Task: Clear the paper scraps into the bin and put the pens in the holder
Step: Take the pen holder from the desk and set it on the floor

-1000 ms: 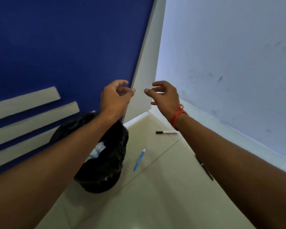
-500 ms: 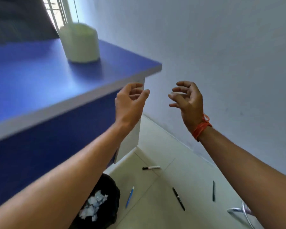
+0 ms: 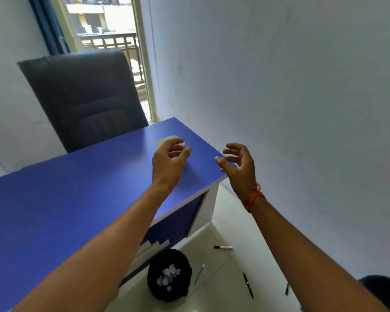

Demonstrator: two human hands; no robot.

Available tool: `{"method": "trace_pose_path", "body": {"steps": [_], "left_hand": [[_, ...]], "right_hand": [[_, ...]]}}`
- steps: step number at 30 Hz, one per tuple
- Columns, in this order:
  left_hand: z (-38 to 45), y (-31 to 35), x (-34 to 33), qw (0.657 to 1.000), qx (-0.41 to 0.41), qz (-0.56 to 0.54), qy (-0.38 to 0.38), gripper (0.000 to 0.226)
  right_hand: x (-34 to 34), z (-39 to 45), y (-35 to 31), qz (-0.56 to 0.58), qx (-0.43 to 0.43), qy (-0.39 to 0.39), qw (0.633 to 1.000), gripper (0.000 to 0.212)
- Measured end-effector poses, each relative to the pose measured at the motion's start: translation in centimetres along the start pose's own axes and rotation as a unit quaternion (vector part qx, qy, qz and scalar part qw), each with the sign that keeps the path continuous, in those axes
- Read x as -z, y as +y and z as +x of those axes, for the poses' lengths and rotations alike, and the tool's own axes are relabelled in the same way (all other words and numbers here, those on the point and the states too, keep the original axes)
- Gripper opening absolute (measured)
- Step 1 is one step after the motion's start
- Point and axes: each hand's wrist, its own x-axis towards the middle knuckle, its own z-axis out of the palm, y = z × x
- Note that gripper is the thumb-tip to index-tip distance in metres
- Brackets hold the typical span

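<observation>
My left hand (image 3: 170,162) hovers over the blue desk (image 3: 72,199) with fingers curled loosely and nothing in it, just in front of the pale holder (image 3: 164,140), which it partly hides. My right hand (image 3: 239,167) is raised past the desk's right corner, fingers spread, holding nothing. On the floor below stands a black bin (image 3: 169,275) with white paper scraps (image 3: 168,276) inside. Beside it on the tiles lie a blue pen (image 3: 199,273), a white marker with a black cap (image 3: 223,247), a black pen (image 3: 248,284) and another dark pen (image 3: 287,289).
A dark office chair (image 3: 88,102) stands behind the desk, in front of a window with a railing. A plain white wall (image 3: 302,109) runs close along the right. A dark rounded object (image 3: 383,289) sits at the lower right.
The view has swung upward from the bin and floor to the desk top. Both hands rose with it and now hang above the desk, still holding nothing.
</observation>
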Motion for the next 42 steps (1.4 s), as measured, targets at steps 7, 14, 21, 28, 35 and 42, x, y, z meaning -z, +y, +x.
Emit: {"method": "trace_pose_path", "body": {"steps": [7,14,21,28,35,42], "left_hand": [[8.1,-6.8,6.1,0.999,0.034,0.026,0.031,0.028],[16.0,-17.6,8.7,0.990,0.133,0.055,-0.009,0.040],[21.5,-22.3,7.3,0.982,0.163,0.087,-0.032,0.046],[22.5,-23.3,5.1,0.982,0.151,0.100,-0.056,0.039],[21.2,-19.4,1.4,0.989,0.112,0.074,-0.060,0.035],[13.9,-10.9,-10.2,0.991,0.062,0.017,-0.121,0.024]], "right_hand": [[-10.5,5.8,3.7,-0.073,-0.016,-0.054,0.996,0.051],[-21.5,13.8,11.8,-0.254,-0.098,-0.124,0.954,0.064],[-25.0,19.0,17.3,-0.374,-0.188,-0.144,0.897,0.063],[-25.4,20.2,18.9,-0.381,-0.163,-0.126,0.901,0.034],[-18.5,17.5,15.3,-0.315,-0.114,-0.066,0.940,0.036],[-1.2,12.1,10.7,-0.288,-0.079,0.060,0.953,0.034]]}}
